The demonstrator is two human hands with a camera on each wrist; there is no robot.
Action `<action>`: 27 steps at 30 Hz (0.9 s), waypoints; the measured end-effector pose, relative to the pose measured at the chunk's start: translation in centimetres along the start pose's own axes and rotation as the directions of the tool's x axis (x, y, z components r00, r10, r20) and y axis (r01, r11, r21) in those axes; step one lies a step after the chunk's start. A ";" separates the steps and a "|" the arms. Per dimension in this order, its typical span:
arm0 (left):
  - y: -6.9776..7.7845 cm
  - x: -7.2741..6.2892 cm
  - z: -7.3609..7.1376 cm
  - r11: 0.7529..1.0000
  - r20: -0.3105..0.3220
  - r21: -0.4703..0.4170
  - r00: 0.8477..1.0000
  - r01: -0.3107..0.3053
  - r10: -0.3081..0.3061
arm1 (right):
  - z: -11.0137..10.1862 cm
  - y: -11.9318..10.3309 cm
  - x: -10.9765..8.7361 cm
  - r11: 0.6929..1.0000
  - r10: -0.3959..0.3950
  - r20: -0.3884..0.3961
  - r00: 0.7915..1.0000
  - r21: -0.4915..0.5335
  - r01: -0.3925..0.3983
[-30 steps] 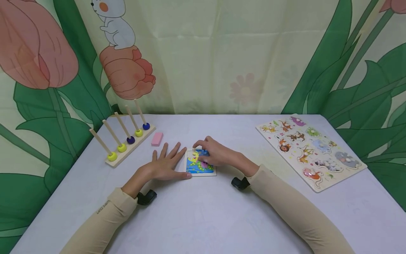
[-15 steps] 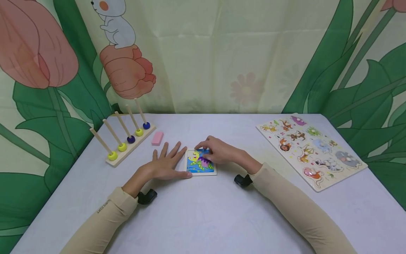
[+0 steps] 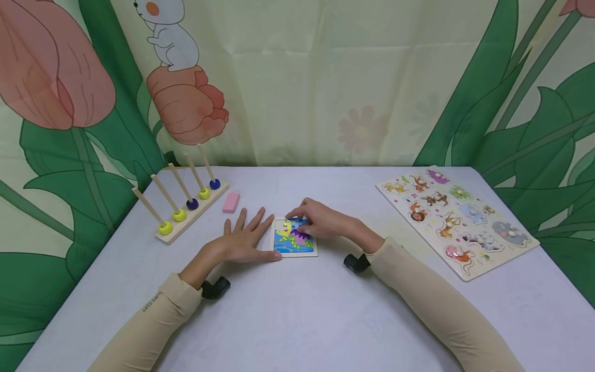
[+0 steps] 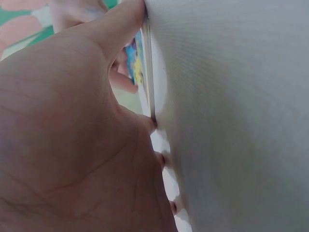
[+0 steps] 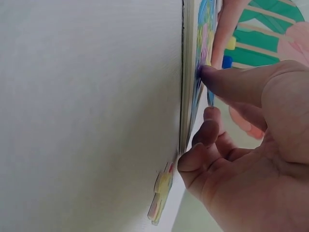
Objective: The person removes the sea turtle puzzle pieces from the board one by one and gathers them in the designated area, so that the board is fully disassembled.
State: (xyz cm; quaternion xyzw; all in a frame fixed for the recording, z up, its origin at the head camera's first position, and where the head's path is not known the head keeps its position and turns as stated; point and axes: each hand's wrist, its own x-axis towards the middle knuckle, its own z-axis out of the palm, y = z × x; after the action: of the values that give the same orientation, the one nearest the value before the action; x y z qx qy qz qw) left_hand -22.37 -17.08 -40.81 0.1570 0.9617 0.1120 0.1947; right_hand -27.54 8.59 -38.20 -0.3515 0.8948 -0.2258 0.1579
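A small square picture puzzle (image 3: 287, 248) with a pale wooden border lies on the table, showing a yellow, green and purple cartoon creature on blue. My left hand (image 3: 244, 245) is spread flat beside it, thumb on its near left corner and index fingertip at its far left corner. My right hand (image 3: 323, 219) reaches over the puzzle's right side. Its thumb and index finger pinch a blue-edged puzzle piece (image 5: 210, 98) at the far right part of the picture. In the right wrist view this piece stands tilted up from the board. The right fingers hide part of it.
At the left stands a wooden peg stand (image 3: 190, 213) with yellow and dark blue beads. A pink block (image 3: 231, 202) lies beside it. The large animal peg puzzle (image 3: 427, 248) is at the right. A floral curtain (image 3: 297, 103) hangs behind the table.
The right hand has shifted slightly right and the piece has lowered toward the board, exposing more of the picture. Over the last half second almost nothing has moved; the left hand stays put.
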 end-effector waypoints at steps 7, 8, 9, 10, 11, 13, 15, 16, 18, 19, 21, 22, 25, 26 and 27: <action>0.6 -0.8 -0.7 1.000 0.000 -0.004 1.000 -0.017 0.017 | 0.0 0.0 -0.2 1.000 0.014 0.001 1.000 0.013 -0.014; 0.6 -0.8 -0.8 1.000 0.002 0.001 1.000 -0.015 0.015 | -0.1 0.0 -0.2 1.000 0.017 0.001 1.000 0.015 -0.017; 0.7 -0.8 -0.8 1.000 0.003 0.007 1.000 -0.013 0.013 | -0.1 -0.1 -0.3 1.000 0.020 0.000 1.000 0.016 -0.020; 0.7 -0.9 -0.8 1.000 0.002 0.009 1.000 -0.013 0.013 | -0.1 0.0 -0.3 1.000 0.024 -0.003 1.000 0.015 -0.024; 0.7 -0.9 -0.9 1.000 0.001 0.010 1.000 -0.014 0.014 | -0.1 0.0 -0.3 1.000 0.024 -0.004 1.000 0.012 -0.024; 0.7 -0.9 -0.9 1.000 -0.002 0.006 1.000 -0.015 0.015 | -0.1 0.0 -0.5 1.000 0.024 -0.012 1.000 0.005 -0.024; 0.7 -0.9 -0.9 1.000 0.000 0.000 1.000 -0.016 0.016 | -0.1 0.2 -0.6 1.000 0.019 -0.021 1.000 0.000 -0.019; 0.6 -0.9 -0.9 1.000 0.001 -0.004 1.000 -0.015 0.015 | -0.1 0.2 -0.6 1.000 0.015 -0.026 1.000 -0.003 -0.016; 0.6 -0.9 -0.8 1.000 0.004 -0.013 1.000 -0.017 0.017 | 0.0 0.4 -0.8 1.000 0.015 -0.038 0.999 -0.004 -0.015; 0.6 -0.9 -0.7 1.000 0.003 -0.018 1.000 -0.017 0.017 | 0.0 0.5 -0.9 1.000 0.014 -0.045 0.999 -0.001 -0.014; 0.6 -0.9 -0.7 1.000 0.005 -0.023 1.000 -0.017 0.017 | 0.1 0.6 -1.1 1.000 0.012 -0.062 0.998 0.000 -0.012; 0.6 -0.9 -0.7 1.000 0.002 -0.025 1.000 -0.017 0.017 | 0.1 0.6 -1.2 1.000 0.012 -0.072 0.997 0.000 -0.013; 0.7 -1.0 -0.7 1.000 0.000 -0.027 1.000 -0.014 0.014 | 0.0 0.8 -1.6 1.000 0.009 -0.095 0.995 -0.004 -0.009; 0.7 -1.0 -0.8 1.000 0.002 -0.026 1.000 -0.012 0.012 | -0.1 0.8 -1.8 1.000 0.008 -0.099 0.995 -0.006 -0.008; 0.7 -1.0 -0.8 1.000 0.002 -0.028 1.000 -0.012 0.012 | -0.1 0.9 -1.9 1.000 0.007 -0.101 0.995 -0.008 -0.008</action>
State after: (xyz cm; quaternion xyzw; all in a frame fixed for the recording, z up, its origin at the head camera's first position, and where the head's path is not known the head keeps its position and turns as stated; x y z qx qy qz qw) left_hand -21.66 -16.89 -39.60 0.1601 0.9589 0.1262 0.1974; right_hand -26.78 10.55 -38.38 -0.3370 0.9039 -0.2388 0.1116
